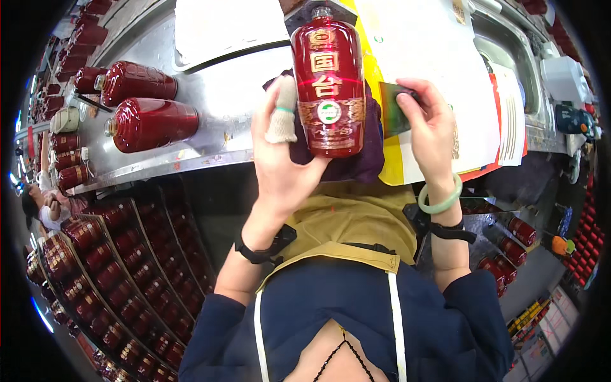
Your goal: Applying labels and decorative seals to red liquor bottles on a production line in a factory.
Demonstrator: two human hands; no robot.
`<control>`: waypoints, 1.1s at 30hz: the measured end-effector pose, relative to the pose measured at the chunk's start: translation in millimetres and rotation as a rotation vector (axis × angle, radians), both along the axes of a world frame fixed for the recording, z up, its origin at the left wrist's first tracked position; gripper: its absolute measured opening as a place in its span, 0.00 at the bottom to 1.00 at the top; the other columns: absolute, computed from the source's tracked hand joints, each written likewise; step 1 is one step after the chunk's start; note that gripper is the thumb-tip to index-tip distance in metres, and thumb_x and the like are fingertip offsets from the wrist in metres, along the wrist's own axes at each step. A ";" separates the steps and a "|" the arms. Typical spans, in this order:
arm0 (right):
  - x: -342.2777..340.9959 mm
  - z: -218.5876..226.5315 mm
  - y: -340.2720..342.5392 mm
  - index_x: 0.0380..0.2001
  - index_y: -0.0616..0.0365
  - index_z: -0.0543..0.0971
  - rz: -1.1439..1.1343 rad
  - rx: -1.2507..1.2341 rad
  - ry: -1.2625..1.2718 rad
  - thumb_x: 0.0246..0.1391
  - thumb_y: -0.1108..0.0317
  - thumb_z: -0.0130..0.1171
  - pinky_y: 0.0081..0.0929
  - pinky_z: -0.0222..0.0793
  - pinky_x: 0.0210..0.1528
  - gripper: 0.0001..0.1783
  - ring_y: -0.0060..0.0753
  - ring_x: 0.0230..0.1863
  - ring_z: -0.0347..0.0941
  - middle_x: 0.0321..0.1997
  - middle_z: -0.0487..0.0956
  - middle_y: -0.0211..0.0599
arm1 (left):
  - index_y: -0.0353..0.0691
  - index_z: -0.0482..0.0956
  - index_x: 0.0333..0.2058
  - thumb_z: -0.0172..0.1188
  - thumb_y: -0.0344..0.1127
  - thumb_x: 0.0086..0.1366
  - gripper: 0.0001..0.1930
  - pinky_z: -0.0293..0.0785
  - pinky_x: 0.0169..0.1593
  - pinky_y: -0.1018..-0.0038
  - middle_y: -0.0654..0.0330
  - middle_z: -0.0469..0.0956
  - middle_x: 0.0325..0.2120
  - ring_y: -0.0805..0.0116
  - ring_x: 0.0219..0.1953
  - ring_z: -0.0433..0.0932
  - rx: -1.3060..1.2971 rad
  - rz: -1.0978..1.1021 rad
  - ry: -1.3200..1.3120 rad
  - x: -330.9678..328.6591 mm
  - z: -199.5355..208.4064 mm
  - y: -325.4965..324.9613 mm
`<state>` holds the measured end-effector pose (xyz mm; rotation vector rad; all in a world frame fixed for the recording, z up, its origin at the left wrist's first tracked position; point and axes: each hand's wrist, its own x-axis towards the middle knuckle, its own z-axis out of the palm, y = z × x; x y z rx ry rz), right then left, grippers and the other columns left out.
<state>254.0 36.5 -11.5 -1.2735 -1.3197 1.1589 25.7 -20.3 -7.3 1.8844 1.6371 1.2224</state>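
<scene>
A red glass bottle (331,137) with gold and white markings and a round green-and-white emblem lies on a dark purple cloth (374,149), its clear neck pointing away from me. My left hand (280,172) is closed around its lower left side, the thumb by the base. A white knitted cover (283,118) with a green band sits over fingers of that hand. Right of the bottle, my right hand (431,130) pinches a dark, flat, squarish piece (394,111) between thumb and fingers. This piece is apart from the bottle, over yellow and white sheets (389,167).
Two red bottles (156,124) lie on the metal worktop (219,137) at left. Beyond them is a white board (229,28). A metal sink (503,44) stands at right. Racks of red bottles (114,267) fill the lower left, near another person (54,200).
</scene>
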 end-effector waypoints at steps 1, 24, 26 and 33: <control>0.0 0.6 -0.5 0.52 0.65 0.80 -0.002 0.032 0.091 0.67 0.78 0.57 0.16 0.70 0.51 0.12 0.15 0.46 0.74 0.45 0.81 0.27 | 0.30 0.67 0.68 0.77 0.25 0.48 0.47 0.67 0.68 0.61 0.44 0.65 0.68 0.48 0.67 0.69 -0.003 0.007 0.000 0.5 -1.1 -0.4; -21.1 3.3 -5.1 0.61 0.61 0.77 0.254 -0.181 0.030 0.49 0.62 0.80 0.14 0.60 0.36 0.37 0.11 0.32 0.60 0.32 0.67 0.17 | 0.32 0.52 0.75 0.59 0.29 0.75 0.36 0.63 0.72 0.66 0.51 0.66 0.70 0.65 0.69 0.67 -0.341 -0.198 -0.896 3.0 -2.1 5.8; -21.4 5.8 -4.2 0.61 0.62 0.76 0.263 -0.172 0.007 0.49 0.62 0.80 0.13 0.60 0.35 0.38 0.11 0.32 0.60 0.32 0.68 0.17 | 0.31 0.52 0.75 0.61 0.30 0.74 0.38 0.65 0.70 0.66 0.51 0.69 0.67 0.65 0.67 0.70 -0.363 -0.187 -0.949 3.7 -1.2 6.5; -19.4 -1.7 -3.7 0.63 0.64 0.75 0.275 -0.186 0.042 0.48 0.60 0.81 0.14 0.60 0.36 0.41 0.11 0.32 0.61 0.33 0.68 0.17 | 0.34 0.55 0.74 0.69 0.34 0.67 0.43 0.68 0.68 0.65 0.51 0.73 0.62 0.65 0.62 0.74 -0.346 -0.159 -0.760 10.9 5.0 9.6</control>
